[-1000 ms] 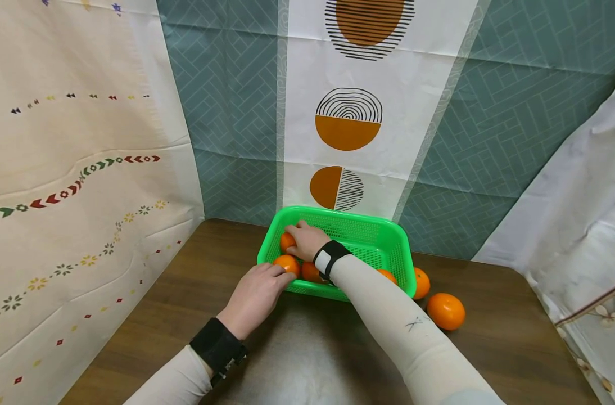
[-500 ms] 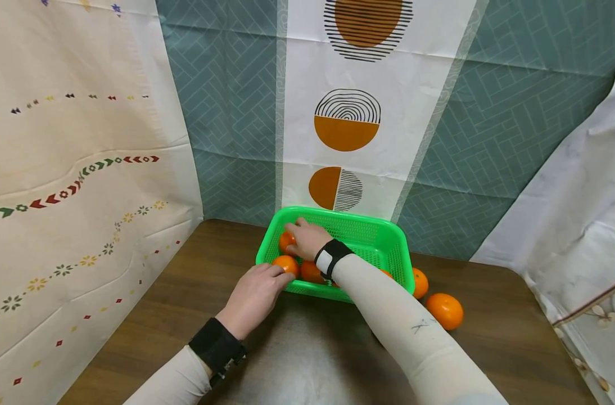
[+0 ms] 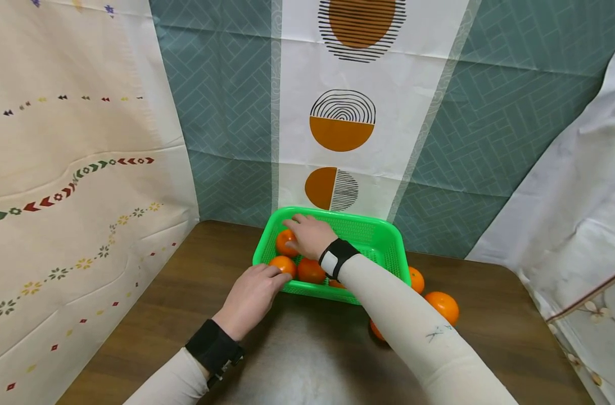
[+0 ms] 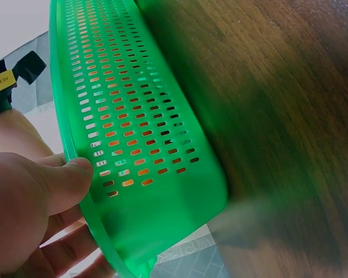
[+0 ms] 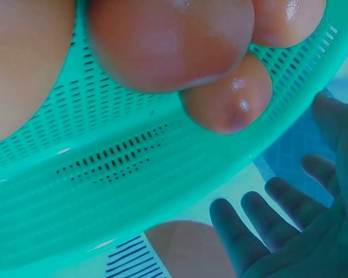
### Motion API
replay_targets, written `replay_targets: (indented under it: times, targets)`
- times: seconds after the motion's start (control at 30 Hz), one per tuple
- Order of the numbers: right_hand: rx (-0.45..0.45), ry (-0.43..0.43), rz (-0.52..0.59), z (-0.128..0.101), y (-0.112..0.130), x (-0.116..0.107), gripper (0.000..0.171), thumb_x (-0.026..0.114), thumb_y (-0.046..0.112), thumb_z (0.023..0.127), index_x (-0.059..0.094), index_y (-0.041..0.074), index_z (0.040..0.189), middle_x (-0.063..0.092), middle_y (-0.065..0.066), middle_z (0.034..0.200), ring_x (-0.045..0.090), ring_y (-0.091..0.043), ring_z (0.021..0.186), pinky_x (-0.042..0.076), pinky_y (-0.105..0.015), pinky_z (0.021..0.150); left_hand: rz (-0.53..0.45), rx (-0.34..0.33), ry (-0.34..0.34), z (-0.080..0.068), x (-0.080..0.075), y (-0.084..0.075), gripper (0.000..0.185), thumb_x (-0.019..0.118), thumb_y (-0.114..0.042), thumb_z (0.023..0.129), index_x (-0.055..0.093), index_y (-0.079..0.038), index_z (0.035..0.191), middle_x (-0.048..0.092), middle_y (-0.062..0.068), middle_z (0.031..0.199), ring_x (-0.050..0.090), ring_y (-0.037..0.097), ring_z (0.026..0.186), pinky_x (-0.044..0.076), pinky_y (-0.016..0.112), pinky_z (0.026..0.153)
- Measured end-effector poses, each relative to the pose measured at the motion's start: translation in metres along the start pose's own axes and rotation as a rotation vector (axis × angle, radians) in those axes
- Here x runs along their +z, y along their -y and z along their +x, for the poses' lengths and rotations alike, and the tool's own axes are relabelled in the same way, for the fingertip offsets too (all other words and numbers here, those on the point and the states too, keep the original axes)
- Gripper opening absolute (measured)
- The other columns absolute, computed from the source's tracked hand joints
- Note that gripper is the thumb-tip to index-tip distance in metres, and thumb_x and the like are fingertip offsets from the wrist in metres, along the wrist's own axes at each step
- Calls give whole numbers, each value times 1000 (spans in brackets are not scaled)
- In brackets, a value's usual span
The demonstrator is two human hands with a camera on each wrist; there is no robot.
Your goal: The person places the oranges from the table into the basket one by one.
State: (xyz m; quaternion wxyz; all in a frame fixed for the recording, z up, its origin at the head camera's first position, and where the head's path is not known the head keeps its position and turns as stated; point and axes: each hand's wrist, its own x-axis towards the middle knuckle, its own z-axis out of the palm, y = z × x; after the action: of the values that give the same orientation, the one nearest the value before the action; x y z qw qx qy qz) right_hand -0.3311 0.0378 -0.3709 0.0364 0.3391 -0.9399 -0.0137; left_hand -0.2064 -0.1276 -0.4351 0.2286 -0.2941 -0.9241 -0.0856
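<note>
Four oranges inside: lying in the green basket, mostly bunched toward its left end, where the walls likely stop them rolling
Left hand: thumb and fingers pinch the basket's near left corner, probably to steady it
Right hand: relaxed and spread above the far left orange, gripping nothing; whether it touches, I can't tell
Three more fruits: on the wooden table near the right sleeve, seemingly handy for that arm

Only illegible lettering, on yellow label
</note>
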Motion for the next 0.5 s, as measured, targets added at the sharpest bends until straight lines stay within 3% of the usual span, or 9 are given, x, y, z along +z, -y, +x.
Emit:
replay_targets:
  times: [0.5]
  targets:
    - [-50, -65, -54, -25, -2, -8, 61, 58, 51, 99, 46, 22, 152, 45, -8, 153, 42, -26, 140, 45, -40, 107, 15, 4, -1, -1, 0, 0, 26, 80, -10, 88, 72, -17, 111, 63, -4, 94, 56, 20, 86, 51, 35, 81]
